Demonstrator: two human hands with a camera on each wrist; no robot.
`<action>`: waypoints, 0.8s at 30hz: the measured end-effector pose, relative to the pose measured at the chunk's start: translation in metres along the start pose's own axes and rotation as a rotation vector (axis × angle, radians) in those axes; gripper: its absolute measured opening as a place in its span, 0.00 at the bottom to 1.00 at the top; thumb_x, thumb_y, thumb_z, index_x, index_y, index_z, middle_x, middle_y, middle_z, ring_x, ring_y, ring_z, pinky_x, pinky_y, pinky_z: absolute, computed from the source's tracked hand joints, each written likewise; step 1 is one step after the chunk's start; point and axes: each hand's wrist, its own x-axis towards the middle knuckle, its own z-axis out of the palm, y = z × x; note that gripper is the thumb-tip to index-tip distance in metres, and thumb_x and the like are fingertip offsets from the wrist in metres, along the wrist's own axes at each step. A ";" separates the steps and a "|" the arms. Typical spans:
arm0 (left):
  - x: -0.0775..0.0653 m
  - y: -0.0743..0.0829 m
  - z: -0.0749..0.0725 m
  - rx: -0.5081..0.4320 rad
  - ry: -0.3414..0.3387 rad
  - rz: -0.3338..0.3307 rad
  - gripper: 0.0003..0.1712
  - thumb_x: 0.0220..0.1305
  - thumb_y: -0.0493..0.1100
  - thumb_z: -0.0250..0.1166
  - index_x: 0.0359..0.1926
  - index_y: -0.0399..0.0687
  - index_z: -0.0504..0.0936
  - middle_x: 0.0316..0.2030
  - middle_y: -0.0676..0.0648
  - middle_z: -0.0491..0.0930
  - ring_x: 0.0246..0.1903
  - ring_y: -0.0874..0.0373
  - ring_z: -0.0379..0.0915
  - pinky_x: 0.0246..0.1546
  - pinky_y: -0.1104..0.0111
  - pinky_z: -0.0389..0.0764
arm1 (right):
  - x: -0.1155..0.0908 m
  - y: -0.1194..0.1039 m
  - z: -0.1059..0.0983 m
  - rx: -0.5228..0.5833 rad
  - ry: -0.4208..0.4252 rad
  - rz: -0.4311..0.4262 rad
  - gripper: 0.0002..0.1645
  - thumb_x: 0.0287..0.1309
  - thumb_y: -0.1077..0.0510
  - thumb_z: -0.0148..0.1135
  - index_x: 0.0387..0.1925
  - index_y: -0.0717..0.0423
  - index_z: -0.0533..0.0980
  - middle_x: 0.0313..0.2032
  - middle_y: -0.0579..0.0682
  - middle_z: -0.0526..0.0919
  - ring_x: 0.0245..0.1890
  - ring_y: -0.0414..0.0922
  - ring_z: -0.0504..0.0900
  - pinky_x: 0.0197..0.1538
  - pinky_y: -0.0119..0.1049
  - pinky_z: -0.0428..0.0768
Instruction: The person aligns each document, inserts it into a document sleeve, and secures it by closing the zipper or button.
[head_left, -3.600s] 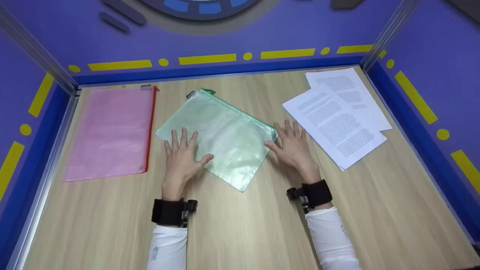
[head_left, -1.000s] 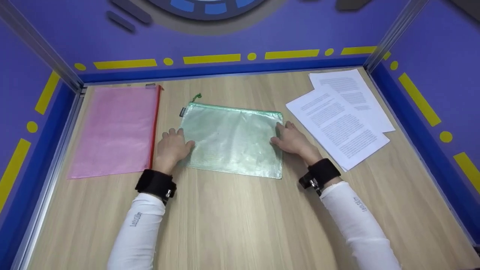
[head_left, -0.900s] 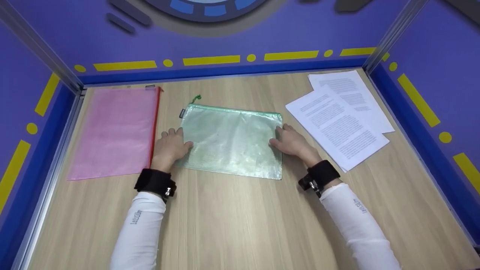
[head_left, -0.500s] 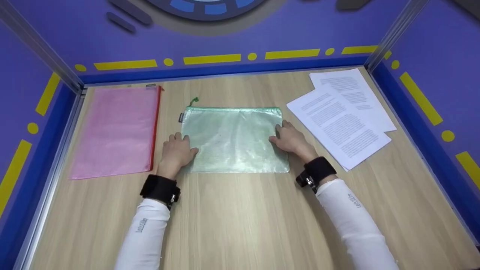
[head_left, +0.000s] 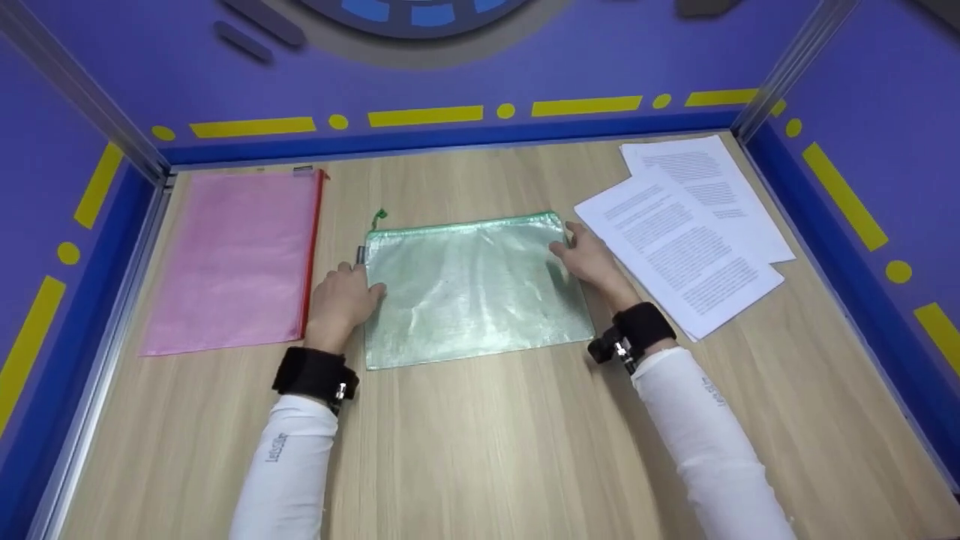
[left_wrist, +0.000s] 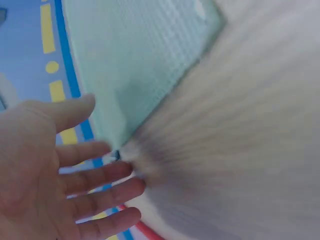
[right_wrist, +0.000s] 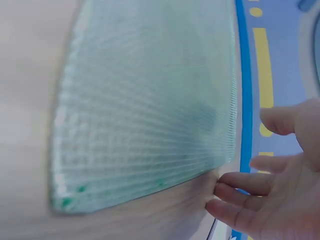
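A translucent green zip pouch [head_left: 472, 292] lies flat mid-table, its green zipper along the far edge and a green pull cord at the far left corner. At its left edge is my left hand [head_left: 341, 300], thumb over the border. The left wrist view shows that hand [left_wrist: 65, 165] with fingers extended and spread beside the pouch [left_wrist: 145, 60]. My right hand [head_left: 589, 259] is by the far right edge, its thumb overlapping the pouch. In the right wrist view, the right hand [right_wrist: 270, 185] has its fingers extended near the pouch's border [right_wrist: 150, 125].
To the left lies a pink zip pouch [head_left: 232, 262] with a red zipper, close to my left hand. Printed paper sheets [head_left: 675, 247] overlap at the back right, just beyond my right hand. Blue-purple panels [head_left: 420, 90] wall the wooden table [head_left: 487, 450].
The green pouch has turned between my hands, from strongly slanted to nearly straight, then slightly counterclockwise, its left side coming nearer. My right hand has moved slightly farther away lately.
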 end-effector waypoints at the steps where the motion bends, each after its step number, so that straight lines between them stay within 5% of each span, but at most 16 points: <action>1: 0.003 0.000 0.000 -0.005 0.000 -0.025 0.37 0.71 0.56 0.54 0.62 0.25 0.69 0.53 0.27 0.73 0.53 0.32 0.72 0.52 0.44 0.77 | 0.000 0.000 -0.001 0.056 -0.006 0.024 0.43 0.73 0.45 0.48 0.77 0.60 0.46 0.76 0.66 0.54 0.77 0.60 0.55 0.76 0.53 0.59; 4: 0.012 0.004 0.003 -0.019 0.009 -0.099 0.44 0.70 0.62 0.54 0.65 0.22 0.65 0.56 0.26 0.69 0.56 0.32 0.68 0.54 0.44 0.75 | -0.001 -0.002 -0.003 0.182 -0.009 0.075 0.46 0.73 0.42 0.47 0.79 0.56 0.41 0.77 0.63 0.50 0.78 0.58 0.53 0.77 0.52 0.58; 8: 0.023 0.012 0.005 -0.046 0.027 -0.173 0.46 0.66 0.65 0.56 0.58 0.21 0.72 0.54 0.28 0.67 0.54 0.35 0.67 0.49 0.47 0.78 | -0.005 -0.007 0.001 0.228 0.011 0.082 0.48 0.72 0.38 0.47 0.79 0.54 0.39 0.78 0.61 0.48 0.78 0.57 0.53 0.77 0.51 0.58; 13: 0.033 0.020 0.003 -0.182 0.016 -0.270 0.41 0.62 0.58 0.64 0.58 0.23 0.71 0.55 0.30 0.68 0.53 0.37 0.70 0.49 0.51 0.80 | -0.008 -0.012 0.010 0.264 0.044 0.102 0.46 0.72 0.37 0.45 0.79 0.53 0.41 0.78 0.60 0.49 0.77 0.57 0.54 0.77 0.52 0.59; 18: 0.037 0.021 0.002 -0.292 -0.030 -0.333 0.44 0.62 0.54 0.66 0.65 0.25 0.62 0.58 0.29 0.72 0.56 0.38 0.73 0.56 0.51 0.78 | -0.002 -0.006 0.006 0.491 0.088 0.210 0.41 0.73 0.41 0.46 0.78 0.50 0.46 0.77 0.57 0.56 0.75 0.53 0.61 0.74 0.47 0.64; 24: 0.034 0.012 -0.001 -0.370 -0.035 -0.330 0.45 0.58 0.54 0.69 0.65 0.28 0.65 0.57 0.31 0.76 0.57 0.38 0.75 0.58 0.51 0.77 | 0.007 0.005 -0.007 0.656 0.037 0.304 0.35 0.72 0.48 0.48 0.75 0.52 0.56 0.66 0.57 0.73 0.50 0.44 0.82 0.49 0.33 0.82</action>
